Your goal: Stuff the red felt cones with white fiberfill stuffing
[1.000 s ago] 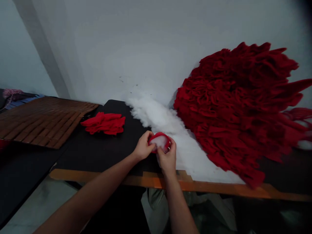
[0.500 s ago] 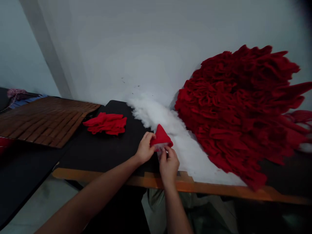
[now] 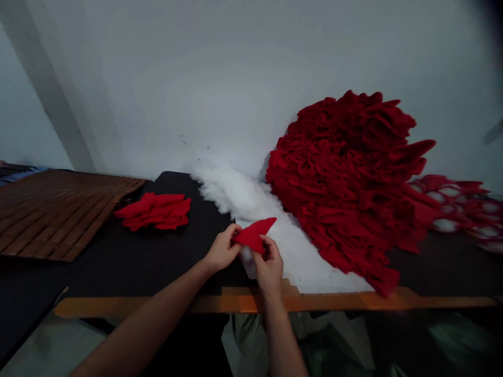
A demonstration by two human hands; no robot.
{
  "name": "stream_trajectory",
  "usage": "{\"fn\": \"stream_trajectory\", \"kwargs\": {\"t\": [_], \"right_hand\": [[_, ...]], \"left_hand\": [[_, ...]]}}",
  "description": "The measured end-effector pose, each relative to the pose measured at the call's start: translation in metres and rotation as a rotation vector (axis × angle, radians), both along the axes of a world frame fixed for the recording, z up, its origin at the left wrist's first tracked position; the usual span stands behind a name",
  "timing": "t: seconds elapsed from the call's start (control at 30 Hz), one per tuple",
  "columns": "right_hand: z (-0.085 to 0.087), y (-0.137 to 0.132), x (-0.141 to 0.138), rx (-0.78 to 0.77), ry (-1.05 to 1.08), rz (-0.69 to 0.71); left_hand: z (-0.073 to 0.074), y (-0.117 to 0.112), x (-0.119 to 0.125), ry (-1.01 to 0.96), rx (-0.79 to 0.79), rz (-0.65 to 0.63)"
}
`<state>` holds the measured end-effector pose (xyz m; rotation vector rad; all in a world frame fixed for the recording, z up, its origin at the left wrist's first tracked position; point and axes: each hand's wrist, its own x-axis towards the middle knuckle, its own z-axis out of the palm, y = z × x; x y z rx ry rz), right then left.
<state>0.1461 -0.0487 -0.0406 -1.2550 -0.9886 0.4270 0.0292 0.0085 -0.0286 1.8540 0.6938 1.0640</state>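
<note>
While the left hand (image 3: 223, 250) pinches one side of a small red cloth cone (image 3: 254, 234), with thumb and fingers closed on its lower edge, the right hand (image 3: 270, 264) grips the opposite side, its fingertips bent against the cloth. The cone is held up between the two hands, above the near part of the table, its tip slanting up and to the right and its wide end turned down toward the person. A whitish patch shows just under that end; whether it is filling or the white material behind cannot be told. The step in hand looks like working or shaping the cone by its rim, and the next move seems to call for a steady pinch on the left and freer fingers on the right. Just behind the cone lies a band of white fluffy wadding (image 3: 236, 193), running down to the table's taped front edge (image 3: 157, 305). To its right leans a tall heap of red cloth pieces (image 3: 346, 178), with red-and-white items (image 3: 446, 225) beyond. Leftward, a small red bundle (image 3: 155, 211) rests on the black table (image 3: 188, 267), near a brown slatted mat (image 3: 58, 214).
</note>
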Motion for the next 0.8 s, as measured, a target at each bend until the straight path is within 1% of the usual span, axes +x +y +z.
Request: {"fn": "stream_trajectory", "kwargs": {"t": [0.07, 0.13, 0.17, 0.23, 0.3, 0.33, 0.37, 0.43, 0.57, 0.63, 0.7, 0.73, 0.77, 0.8], "right_hand": [[0.001, -0.001, -0.003, 0.015, 0.015, 0.033], [0.002, 0.000, -0.003, -0.005, -0.077, 0.017], [0.002, 0.001, -0.003, -0.017, -0.151, -0.018], [0.001, 0.003, -0.001, -0.040, -0.269, -0.147], [0.000, 0.005, 0.002, -0.052, -0.294, -0.299], [-0.001, 0.006, 0.003, -0.049, -0.284, -0.349], [-0.001, 0.006, 0.004, -0.039, -0.274, -0.370], [0.001, 0.008, 0.003, 0.004, -0.279, -0.328], [0.006, 0.007, -0.003, 0.053, -0.264, -0.100], [0.008, 0.005, -0.006, 0.046, -0.183, -0.007], [0.007, 0.002, -0.008, 0.013, -0.095, 0.072], [0.007, 0.001, -0.008, -0.020, -0.065, 0.086], [0.006, 0.000, -0.007, -0.057, -0.049, 0.069], [0.006, 0.000, -0.006, -0.090, -0.050, 0.016]], "left_hand": [[0.000, -0.001, -0.001, 0.071, 0.101, 0.035], [-0.001, -0.003, -0.003, 0.176, 0.207, 0.074], [-0.001, -0.004, -0.004, 0.226, 0.252, 0.102], [-0.002, -0.006, -0.005, 0.293, 0.312, 0.167], [-0.003, -0.007, -0.005, 0.313, 0.336, 0.210], [-0.003, -0.007, -0.005, 0.309, 0.342, 0.211], [-0.002, -0.007, -0.005, 0.297, 0.345, 0.200], [-0.001, -0.007, -0.004, 0.242, 0.344, 0.173], [0.001, -0.005, -0.003, 0.122, 0.367, 0.104], [0.001, -0.003, -0.003, 0.081, 0.357, 0.148], [0.001, -0.002, -0.004, 0.035, 0.297, 0.257], [0.000, -0.002, -0.004, 0.020, 0.261, 0.284], [0.000, -0.002, -0.003, 0.016, 0.231, 0.277], [0.000, -0.004, -0.003, 0.023, 0.213, 0.238]]}}
